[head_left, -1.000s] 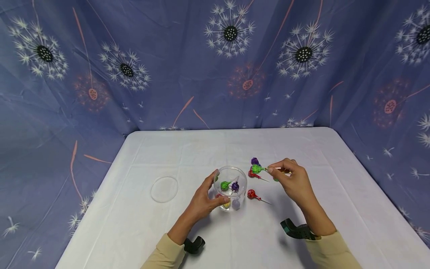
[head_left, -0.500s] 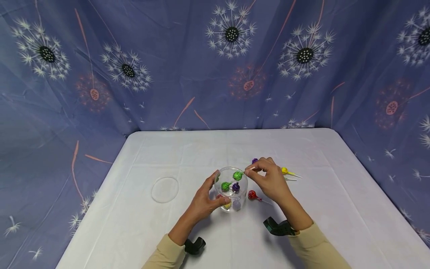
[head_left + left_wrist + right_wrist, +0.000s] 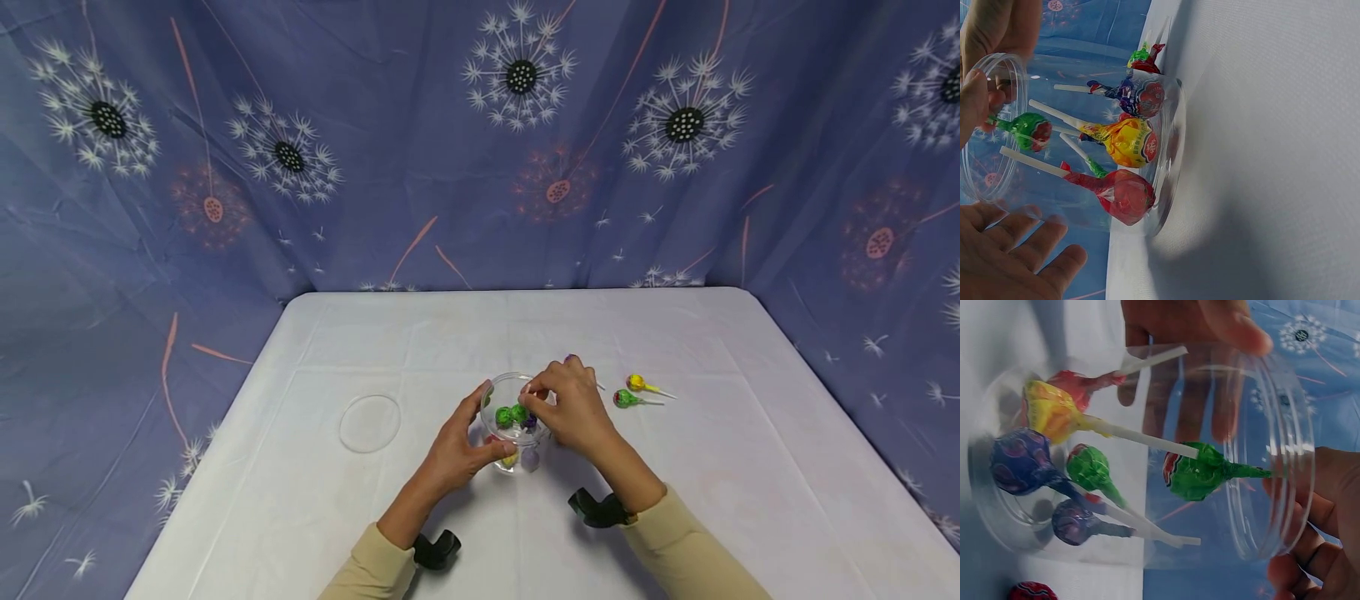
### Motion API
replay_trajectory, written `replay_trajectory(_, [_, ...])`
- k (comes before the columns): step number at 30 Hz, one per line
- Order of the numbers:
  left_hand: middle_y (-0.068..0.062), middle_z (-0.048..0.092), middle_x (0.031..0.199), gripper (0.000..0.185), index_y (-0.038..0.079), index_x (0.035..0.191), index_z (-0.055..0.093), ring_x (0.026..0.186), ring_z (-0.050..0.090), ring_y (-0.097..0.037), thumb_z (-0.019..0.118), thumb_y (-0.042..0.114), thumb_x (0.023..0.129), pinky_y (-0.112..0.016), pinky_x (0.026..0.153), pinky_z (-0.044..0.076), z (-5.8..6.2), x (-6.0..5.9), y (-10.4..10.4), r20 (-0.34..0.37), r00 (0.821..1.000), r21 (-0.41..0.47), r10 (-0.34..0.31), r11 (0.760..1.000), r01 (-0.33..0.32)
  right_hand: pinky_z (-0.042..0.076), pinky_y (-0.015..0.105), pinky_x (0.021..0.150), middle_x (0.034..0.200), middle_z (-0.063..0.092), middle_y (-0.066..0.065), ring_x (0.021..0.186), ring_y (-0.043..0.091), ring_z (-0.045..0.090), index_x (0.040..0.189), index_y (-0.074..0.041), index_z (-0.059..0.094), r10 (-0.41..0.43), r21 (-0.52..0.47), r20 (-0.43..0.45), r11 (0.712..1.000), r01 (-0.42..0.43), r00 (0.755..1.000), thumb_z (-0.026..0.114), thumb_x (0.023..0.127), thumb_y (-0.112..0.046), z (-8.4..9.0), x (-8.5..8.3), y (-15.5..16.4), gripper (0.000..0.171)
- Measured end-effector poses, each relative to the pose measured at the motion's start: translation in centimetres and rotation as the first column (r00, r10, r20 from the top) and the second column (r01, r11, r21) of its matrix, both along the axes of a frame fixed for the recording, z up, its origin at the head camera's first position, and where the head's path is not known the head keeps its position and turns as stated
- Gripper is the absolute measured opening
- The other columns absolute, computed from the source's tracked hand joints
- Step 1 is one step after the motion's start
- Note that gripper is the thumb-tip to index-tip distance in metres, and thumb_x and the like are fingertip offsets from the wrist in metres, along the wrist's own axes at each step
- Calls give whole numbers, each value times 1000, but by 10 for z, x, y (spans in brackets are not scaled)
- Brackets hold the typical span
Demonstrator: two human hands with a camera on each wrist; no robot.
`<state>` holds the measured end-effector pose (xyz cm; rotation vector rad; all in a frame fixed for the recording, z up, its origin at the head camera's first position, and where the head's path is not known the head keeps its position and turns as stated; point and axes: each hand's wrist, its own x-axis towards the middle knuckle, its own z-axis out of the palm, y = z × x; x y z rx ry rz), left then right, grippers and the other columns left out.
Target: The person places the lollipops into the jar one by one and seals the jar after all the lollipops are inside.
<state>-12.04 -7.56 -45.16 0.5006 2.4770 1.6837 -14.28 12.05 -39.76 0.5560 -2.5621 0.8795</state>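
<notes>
Green lollipop (image 3: 1194, 475) going into the jar (image 3: 514, 421)
Left hand (image 3: 459, 446) grips the jar; right hand (image 3: 570, 408) pinches its stick above the rim: lower head-first, then release

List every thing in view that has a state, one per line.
jar: upright, lid off, lollipops inside
lid: flat on table, apart from jar
left hand: grips jar
right hand: pinches green lollipop by its stick, at jar mouth
yellow lollipop, second green lollipop: lying on table

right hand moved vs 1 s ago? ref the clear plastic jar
Yes. The right hand went leftward from the loose lollipops to the mouth of the clear plastic jar, lowering the green wrapped lollipop it pinches inside. The jar stayed put.
</notes>
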Motion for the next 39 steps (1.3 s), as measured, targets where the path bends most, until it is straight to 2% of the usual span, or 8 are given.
replay_trajectory(6, [-4, 31, 154, 92, 28, 151, 22, 143, 29, -26, 76, 39, 77, -57, 113, 27, 1, 0, 1, 4, 1000, 2, -4, 1000, 4, 28, 32, 71, 68, 56, -4, 73, 15, 40, 74, -17, 73, -11, 75, -45, 997, 14, 999, 80, 73, -19, -2, 3, -3, 8])
replay_trajectory(11, [-4, 31, 154, 91, 27, 150, 23, 143, 29, -26, 76, 39, 77, -57, 113, 26, 1, 1, 2, 4, 1000, 9, -3, 1000, 3, 29, 33, 71, 69, 56, -3, 74, 15, 40, 77, -16, 75, -12, 86, -64, 996, 18, 998, 81, 72, -21, -4, 4, -3, 9])
replay_trajectory(15, [-4, 32, 153, 91, 28, 150, 23, 143, 29, -27, 76, 39, 77, -59, 113, 26, 2, 1, 2, 7, 1000, 10, -2, 1000, 2, 28, 33, 73, 70, 56, -2, 77, 15, 41, 82, -17, 75, -4, 57, -61, 998, 8, 998, 80, 74, -21, -2, 5, 0, 11])
replay_trajectory(21, [-5, 32, 153, 91, 29, 150, 22, 142, 30, -28, 76, 40, 77, -59, 113, 26, 4, 2, 2, 17, 1000, -2, 11, 1000, -11, 29, 36, 78, 77, 58, 0, 82, 16, 42, 89, -14, 74, -16, -47, -59, 999, 13, 998, 79, 76, -20, 8, 6, 15, 15])
replay_trajectory(27, [-5, 31, 154, 91, 29, 150, 23, 142, 29, -31, 77, 34, 77, -60, 112, 26, 4, 3, 3, 28, 999, -14, 20, 1000, -19, 30, 37, 79, 82, 62, 2, 86, 19, 45, 92, -12, 73, -86, -93, -57, 992, 81, 995, 79, 75, -17, 12, 0, 41, 18])
replay_trajectory(31, [-4, 30, 155, 94, 28, 150, 22, 143, 29, -29, 78, 35, 75, -57, 113, 27, 4, 2, 4, 24, 1000, -30, 20, 999, -19, 29, 36, 77, 84, 63, 6, 86, 20, 45, 94, -10, 73, -144, -109, -35, 984, 140, 989, 78, 77, -14, 11, -3, 62, 18])
replay_trajectory(35, [-4, 29, 155, 97, 30, 151, 21, 143, 29, -29, 79, 38, 73, -55, 114, 27, 3, 0, 3, 25, 1000, -29, 14, 999, -13, 28, 37, 77, 87, 63, 10, 88, 23, 44, 96, -8, 72, -207, -101, -2, 973, 205, 978, 75, 79, -14, 8, -7, 83, 18])
replay_trajectory(39, [-7, 30, 154, 98, 33, 150, 19, 142, 29, -34, 79, 41, 73, -58, 113, 27, 4, 1, 3, 34, 999, -22, 8, 1000, -7, 27, 37, 75, 90, 63, 13, 90, 25, 43, 98, -7, 71, -247, -90, 40, 964, 249, 968, 72, 82, -15, 3, -9, 102, 18])
